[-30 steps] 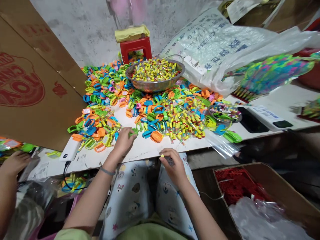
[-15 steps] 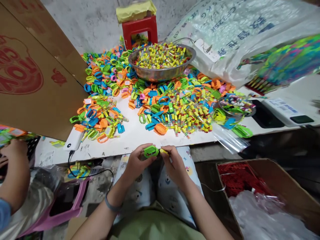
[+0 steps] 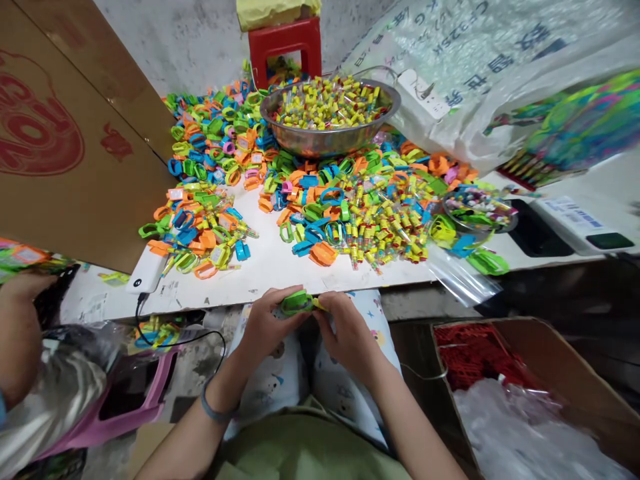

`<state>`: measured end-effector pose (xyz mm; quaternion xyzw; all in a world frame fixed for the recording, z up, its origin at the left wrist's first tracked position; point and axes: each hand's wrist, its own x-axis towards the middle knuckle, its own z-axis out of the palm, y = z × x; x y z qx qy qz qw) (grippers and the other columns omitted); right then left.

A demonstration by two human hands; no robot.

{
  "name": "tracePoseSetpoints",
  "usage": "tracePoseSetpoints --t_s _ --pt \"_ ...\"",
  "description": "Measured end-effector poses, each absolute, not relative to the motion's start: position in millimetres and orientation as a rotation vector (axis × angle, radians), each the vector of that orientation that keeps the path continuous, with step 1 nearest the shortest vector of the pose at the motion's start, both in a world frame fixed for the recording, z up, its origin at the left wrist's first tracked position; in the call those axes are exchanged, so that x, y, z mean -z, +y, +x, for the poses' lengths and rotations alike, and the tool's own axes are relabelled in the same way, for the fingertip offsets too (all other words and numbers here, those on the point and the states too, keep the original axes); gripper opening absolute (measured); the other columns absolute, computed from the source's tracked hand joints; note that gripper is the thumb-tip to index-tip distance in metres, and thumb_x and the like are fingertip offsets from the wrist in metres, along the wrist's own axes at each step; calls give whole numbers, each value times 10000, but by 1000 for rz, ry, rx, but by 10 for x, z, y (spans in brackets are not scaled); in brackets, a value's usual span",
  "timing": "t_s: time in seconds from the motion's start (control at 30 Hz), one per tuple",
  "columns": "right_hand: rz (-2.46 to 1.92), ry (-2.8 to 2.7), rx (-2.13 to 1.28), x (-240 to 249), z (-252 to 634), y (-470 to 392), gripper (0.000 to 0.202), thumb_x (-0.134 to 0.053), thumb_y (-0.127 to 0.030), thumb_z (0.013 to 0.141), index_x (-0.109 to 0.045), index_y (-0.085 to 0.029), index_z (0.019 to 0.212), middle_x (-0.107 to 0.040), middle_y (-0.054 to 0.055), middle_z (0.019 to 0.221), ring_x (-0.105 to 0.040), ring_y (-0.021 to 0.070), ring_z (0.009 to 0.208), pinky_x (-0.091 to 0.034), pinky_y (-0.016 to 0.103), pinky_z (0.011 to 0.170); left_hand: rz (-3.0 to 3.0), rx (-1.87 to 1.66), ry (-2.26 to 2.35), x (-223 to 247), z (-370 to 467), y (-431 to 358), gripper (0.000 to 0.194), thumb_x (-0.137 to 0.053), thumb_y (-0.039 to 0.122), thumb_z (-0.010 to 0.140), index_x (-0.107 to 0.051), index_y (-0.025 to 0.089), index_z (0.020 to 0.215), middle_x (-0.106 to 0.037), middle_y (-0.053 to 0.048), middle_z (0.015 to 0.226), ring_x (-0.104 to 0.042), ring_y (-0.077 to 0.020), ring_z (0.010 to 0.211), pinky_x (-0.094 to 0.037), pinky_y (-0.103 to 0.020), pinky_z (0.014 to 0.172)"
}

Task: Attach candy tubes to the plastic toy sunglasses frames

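Observation:
My left hand (image 3: pixel 270 317) pinches a green toy watch (image 3: pixel 297 303), a small plastic loop, above my lap near the table's front edge. My right hand (image 3: pixel 347 327) has its fingers closed on a small yellow-capped tube (image 3: pixel 319 305), whose end meets the right side of the watch. Fingers hide most of the tube. Beyond my hands, a pile of similar yellow-capped tubes (image 3: pixel 387 230) lies on the white table (image 3: pixel 270 267). Heaps of orange, blue and green toy watches (image 3: pixel 200 233) lie to the left and behind.
A metal bowl (image 3: pixel 330 140) full of yellow-capped pieces stands at the back, before a red stool (image 3: pixel 285 37). A cardboard box (image 3: pixel 85 133) blocks the left. A phone (image 3: pixel 537 230) lies right. An open carton (image 3: pixel 560 360) stands below right. Another person's arm (image 3: pixel 17 333) is far left.
The green toy watch has turned in my left hand, and my right fingers have closed in further over the yellow-capped tube. The view has tilted slightly. The other person's arm has shifted left.

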<state>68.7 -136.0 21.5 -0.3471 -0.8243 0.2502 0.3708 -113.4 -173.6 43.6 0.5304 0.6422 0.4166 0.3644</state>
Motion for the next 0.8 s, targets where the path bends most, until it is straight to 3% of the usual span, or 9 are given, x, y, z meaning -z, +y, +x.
tracePoseSetpoints --t_s 0.2,0.3,0.4,0.47,0.53,0.6,0.8 --pt "-977 -2422 -542 -170 681 -1448 134 -456 -171 932 -496 -217 813 -565 15 705 -528 187 655 -336 313 586 1165 -839 1516 -395 -1261 -1707 475 -811 415 649 -754 180 1057 -777 -77 941 -711 -252 846 -577 -352 754" --pt "-952 -2403 -543 -153 644 -1487 124 -458 -178 924 -509 -212 816 -567 5 680 -514 176 624 -321 308 577 1130 -777 1458 -392 -1305 -1687 459 -813 409 641 -761 176 1032 -773 -72 895 -698 -233 783 -565 -321 667" --pt "-984 -2365 -482 -165 643 -1405 108 -520 -275 933 -555 -196 870 -628 49 798 -564 202 750 -385 312 669 1158 -803 1549 -452 -1383 -1646 452 -821 422 622 -766 175 997 -764 -65 849 -674 -215 710 -542 -305 606" --pt "-1130 -2313 -350 -147 699 -1281 228 -571 -367 921 -591 -173 1038 -655 122 1038 -582 265 954 -418 369 807 1206 -876 1715 -539 -1507 -1592 469 -803 447 640 -755 177 1021 -760 -66 868 -664 -208 702 -533 -299 599" --pt "-1365 -2218 -181 -79 795 -1146 407 -569 -405 920 -549 -162 1246 -568 185 1296 -520 336 1152 -395 462 928 1291 -969 1915 -650 -1710 -1506 467 -756 472 692 -734 193 1066 -754 -67 960 -673 -220 787 -538 -302 649" --pt "-1553 -2155 -68 29 899 -1041 455 -522 -379 942 -506 -166 1344 -488 205 1410 -452 376 1256 -363 530 978 1408 -1052 2117 -754 -1982 -1383 441 -685 480 765 -705 213 1115 -731 -66 1080 -667 -238 926 -539 -321 749" --pt "-1617 -2227 -74 221 965 -1009 371 -453 -322 968 -562 -185 1295 -544 161 1397 -456 362 1277 -300 592 1026 1623 -1274 2641 -798 -2819 -880 419 -542 392 886 -600 190 1249 -637 -126 1244 -527 -309 1216 -371 -476 1075"
